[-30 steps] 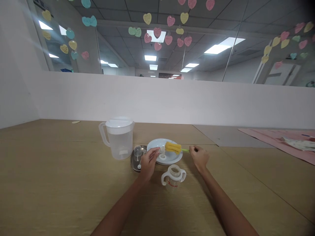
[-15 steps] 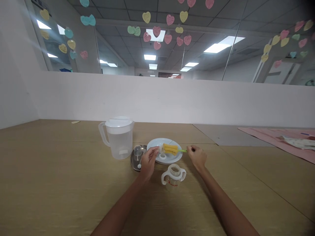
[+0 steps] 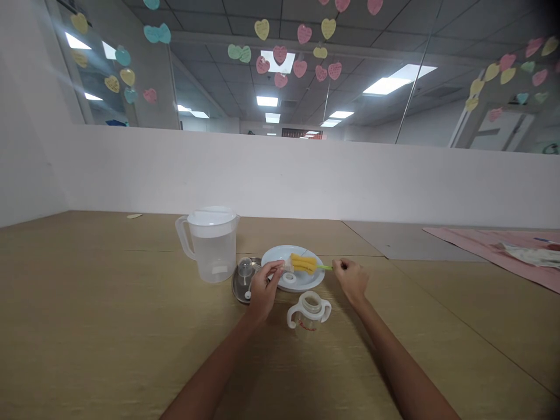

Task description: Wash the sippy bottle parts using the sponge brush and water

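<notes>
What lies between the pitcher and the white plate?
The metal tray, with a clear domed piece on it, lies between the pitcher and the plate; the left hand hides part of the tray. The head view shows this.

Glass (image 3: 350,52): bright panels (image 3: 387,86), glare streaks at left
Wall (image 3: 280,175): dull, even light
Table (image 3: 109,326): soft shadows
Upper right corner: dark
Bottle lettering (image 3: 307,326): blurred
Edges: stretched

Clear plastic pitcher (image 3: 214,252), smooth, L of L hand's grip, shiny metal tray (image 3: 240,290) just beside same grip, glossy white plate (image 3: 271,254) betw. both grips, matt spongy yellow brush head (image 3: 303,263) betw. fingers of both
</notes>
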